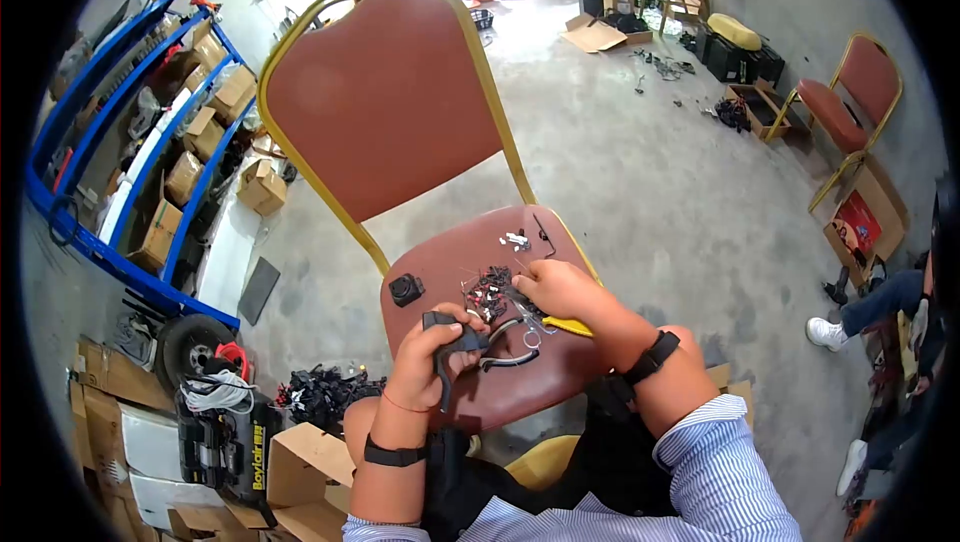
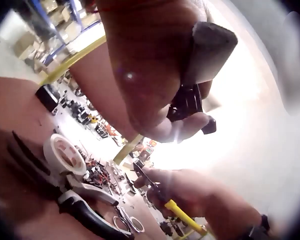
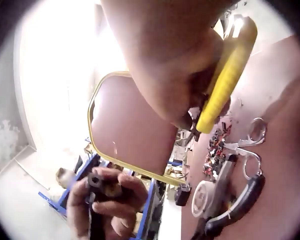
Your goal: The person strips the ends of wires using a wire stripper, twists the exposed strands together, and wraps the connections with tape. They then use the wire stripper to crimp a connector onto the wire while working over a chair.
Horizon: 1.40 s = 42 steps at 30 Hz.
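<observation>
Standing at far left is a blue shelf point(image 1: 137, 272) of boxes. On the red-brown chair seat point(image 1: 500, 402), a small black cube point(image 1: 406, 289) sits near the back. Next, the left grip point(image 1: 420, 352) is closed around a dark device point(image 1: 462, 342), above the seat. Beyond it lies a tangled pile of small parts point(image 1: 490, 292); the left wrist view shows a white tape roll point(image 2: 52, 154) beside the dark-handled pliers point(image 1: 515, 360). Small white pieces point(image 1: 516, 241), scissors point(image 1: 531, 338) and a black L-shaped rod point(image 1: 545, 234) follow. The right grip point(image 1: 560, 292) curls around a yellow-handled tool point(image 1: 568, 326), fingertips near the pile.
</observation>
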Each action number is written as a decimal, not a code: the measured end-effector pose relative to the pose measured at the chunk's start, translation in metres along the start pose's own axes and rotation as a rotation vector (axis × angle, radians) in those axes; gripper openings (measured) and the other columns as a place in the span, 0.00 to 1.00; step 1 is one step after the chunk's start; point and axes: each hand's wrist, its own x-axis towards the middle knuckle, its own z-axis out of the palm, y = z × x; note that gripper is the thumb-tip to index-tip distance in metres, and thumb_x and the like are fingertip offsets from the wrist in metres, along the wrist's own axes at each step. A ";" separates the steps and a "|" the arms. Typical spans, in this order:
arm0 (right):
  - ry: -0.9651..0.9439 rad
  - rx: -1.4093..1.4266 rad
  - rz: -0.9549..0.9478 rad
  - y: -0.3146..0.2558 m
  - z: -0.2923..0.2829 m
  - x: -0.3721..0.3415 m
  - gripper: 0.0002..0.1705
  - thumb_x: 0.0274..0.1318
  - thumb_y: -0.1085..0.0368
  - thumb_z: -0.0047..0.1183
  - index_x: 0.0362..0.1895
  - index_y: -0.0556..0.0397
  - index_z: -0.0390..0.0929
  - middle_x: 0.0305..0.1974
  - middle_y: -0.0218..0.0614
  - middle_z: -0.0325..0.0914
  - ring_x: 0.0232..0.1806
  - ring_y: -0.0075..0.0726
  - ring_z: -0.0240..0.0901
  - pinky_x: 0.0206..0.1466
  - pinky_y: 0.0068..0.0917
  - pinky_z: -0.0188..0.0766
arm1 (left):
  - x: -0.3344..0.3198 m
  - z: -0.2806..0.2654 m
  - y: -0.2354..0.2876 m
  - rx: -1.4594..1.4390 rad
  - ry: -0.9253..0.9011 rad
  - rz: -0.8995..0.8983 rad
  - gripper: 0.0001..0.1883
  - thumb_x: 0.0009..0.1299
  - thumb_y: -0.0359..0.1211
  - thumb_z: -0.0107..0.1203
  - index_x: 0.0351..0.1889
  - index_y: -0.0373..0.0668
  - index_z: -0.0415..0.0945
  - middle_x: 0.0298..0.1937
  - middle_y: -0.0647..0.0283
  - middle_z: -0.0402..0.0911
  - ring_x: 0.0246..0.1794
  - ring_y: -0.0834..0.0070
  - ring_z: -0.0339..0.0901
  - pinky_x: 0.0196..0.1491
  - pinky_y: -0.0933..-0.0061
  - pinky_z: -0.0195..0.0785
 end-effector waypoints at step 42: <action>-0.406 0.291 -0.023 -0.027 -0.007 -0.004 0.15 0.58 0.61 0.62 0.43 0.60 0.84 0.29 0.46 0.83 0.32 0.35 0.80 0.39 0.37 0.74 | 0.029 -0.036 0.000 1.311 0.089 0.549 0.14 0.65 0.29 0.67 0.48 0.42 0.83 0.42 0.59 0.83 0.47 0.62 0.78 0.55 0.64 0.70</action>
